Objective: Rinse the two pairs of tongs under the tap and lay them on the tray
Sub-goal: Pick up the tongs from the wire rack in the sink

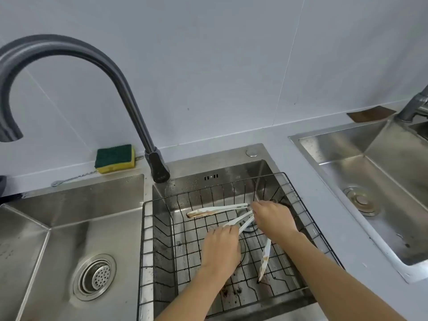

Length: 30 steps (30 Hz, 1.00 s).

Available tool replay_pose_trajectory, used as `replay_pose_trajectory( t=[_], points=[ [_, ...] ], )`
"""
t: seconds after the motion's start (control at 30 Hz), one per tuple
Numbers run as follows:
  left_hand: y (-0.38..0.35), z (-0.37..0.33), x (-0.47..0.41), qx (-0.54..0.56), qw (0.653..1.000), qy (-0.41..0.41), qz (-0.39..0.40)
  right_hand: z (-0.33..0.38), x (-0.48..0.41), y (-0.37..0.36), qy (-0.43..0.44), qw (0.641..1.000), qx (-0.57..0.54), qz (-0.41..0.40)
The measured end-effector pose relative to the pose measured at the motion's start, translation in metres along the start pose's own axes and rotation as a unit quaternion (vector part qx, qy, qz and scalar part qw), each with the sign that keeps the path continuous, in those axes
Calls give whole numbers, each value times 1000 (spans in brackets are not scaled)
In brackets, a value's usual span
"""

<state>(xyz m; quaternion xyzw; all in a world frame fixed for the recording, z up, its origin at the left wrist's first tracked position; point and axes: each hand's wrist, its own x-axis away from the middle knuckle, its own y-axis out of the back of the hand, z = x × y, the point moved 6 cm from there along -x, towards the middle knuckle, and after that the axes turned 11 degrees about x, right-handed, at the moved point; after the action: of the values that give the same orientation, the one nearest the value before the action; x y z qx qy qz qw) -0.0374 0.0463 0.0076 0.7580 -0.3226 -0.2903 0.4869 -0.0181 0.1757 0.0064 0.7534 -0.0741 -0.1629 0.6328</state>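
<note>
Two pairs of white tongs lie over the black wire basket (298, 202) in the middle sink. One pair's soiled arm (215, 210) points left. The other pair's stained arm (265, 258) points down toward me. My right hand (272, 220) grips the hinge ends where both pairs meet. My left hand (221, 247) holds the tips of two arms (240, 222) that run toward it. The dark curved tap (129, 93) rises at the sink's back left, its spout far to the left; no water shows.
A green and yellow sponge (115, 158) sits on the ledge behind the left sink (46, 228), which has a round strainer (95, 276). Another steel sink (370, 172) lies at the right with its own tap (414, 105). No tray is in sight.
</note>
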Motion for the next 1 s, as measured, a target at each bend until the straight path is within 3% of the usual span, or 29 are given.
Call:
replay_pose_trajectory(
  t=[0.1, 0.2, 0.33, 0.6, 0.77, 0.87, 1.0],
  points=[
    [-6, -1, 0, 11, 1000, 8, 28, 7, -11, 1, 22, 1000, -4, 10],
    [-14, 3, 0, -4, 999, 9, 34, 15, -20, 5, 57, 998, 16, -31],
    [-20, 8, 3, -3, 998, 19, 55, 24, -28, -8, 92, 994, 51, 10],
    [-8, 1, 10, -11, 999, 7, 43, 20, -22, -12, 89, 994, 52, 22],
    [4, 0, 15, -11, 1000, 1, 23, 13, -17, -4, 67, 998, -16, 2],
    [14, 3, 17, -27, 1000, -1, -15, 11, -12, -5, 43, 992, -114, 40],
    [26, 8, 22, -50, 995, -12, -87, 11, -4, -1, 30, 984, -162, 74]
  ],
)
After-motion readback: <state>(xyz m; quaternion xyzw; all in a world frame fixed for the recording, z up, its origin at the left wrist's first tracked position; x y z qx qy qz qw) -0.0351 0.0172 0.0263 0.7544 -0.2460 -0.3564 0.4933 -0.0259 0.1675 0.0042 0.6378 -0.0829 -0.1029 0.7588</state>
